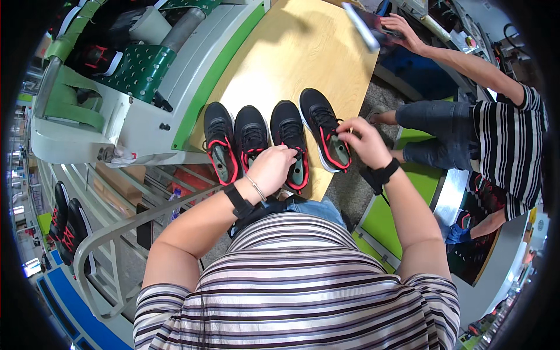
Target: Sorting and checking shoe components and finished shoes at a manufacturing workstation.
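Several black sneakers with red collar linings and white soles stand in a row on a wooden tabletop (262, 70), toes pointing away from me. At the row's right end is a slightly turned sneaker (321, 111). My right hand (367, 143) touches it by the laces and tongue, thumb and fingers drawn together. My left hand (271, 167) reaches across the heel of one middle sneaker (251, 128). Its curled fingertips meet the collar of the neighbouring sneaker (287, 125); anything between them is hidden. The leftmost sneaker (219, 134) stands untouched, a grey-green insole visible inside.
A machine with a green perforated belt (140, 70) carrying shoes is at the left. Below it stands a metal rail rack (116, 233) near more shoes (70, 227). At the right, a person in a striped shirt (507, 146) holds a flat dark object with a pale edge (361, 28).
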Available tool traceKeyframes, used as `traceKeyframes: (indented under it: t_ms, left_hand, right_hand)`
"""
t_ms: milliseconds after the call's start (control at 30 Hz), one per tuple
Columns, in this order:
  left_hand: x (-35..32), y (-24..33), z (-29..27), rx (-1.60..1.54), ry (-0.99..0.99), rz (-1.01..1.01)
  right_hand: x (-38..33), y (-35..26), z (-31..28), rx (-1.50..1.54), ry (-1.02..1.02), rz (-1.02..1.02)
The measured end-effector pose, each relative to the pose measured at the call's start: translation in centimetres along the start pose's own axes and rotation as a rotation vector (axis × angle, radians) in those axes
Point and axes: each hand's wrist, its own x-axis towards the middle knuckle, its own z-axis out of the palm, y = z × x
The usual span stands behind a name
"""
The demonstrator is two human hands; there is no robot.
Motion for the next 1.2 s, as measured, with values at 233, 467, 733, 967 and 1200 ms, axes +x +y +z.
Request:
traceKeyframes:
  t_ms: [233,467,733,967,1200]
  left_hand:
    - [2.0,-0.5,0.6,0.282,0.203,0.134]
    - [5.2,-1.0,0.8,0.025,0.310,-0.247]
    - [2.8,0.8,0.7,0.310,0.002,-0.002]
    - [0.4,2.3,0.1,-0.330,0.352,-0.070]
    - [3.3,1.0,7.5,-0.289,0.434,-0.378]
  right_hand:
    - [0.2,2.5,2.9,-0.294,0.131,-0.207]
    - [0.3,-0.1,3.5,-0.647,0.287,-0.220]
    - [-2.4,0.6,6.0,-0.797,0.260,0.024]
    - [-5.3,0.1,7.0,-0.194,0.353,0.087]
    - [-2.8,2.2,8.5,0.080,0.422,0.236]
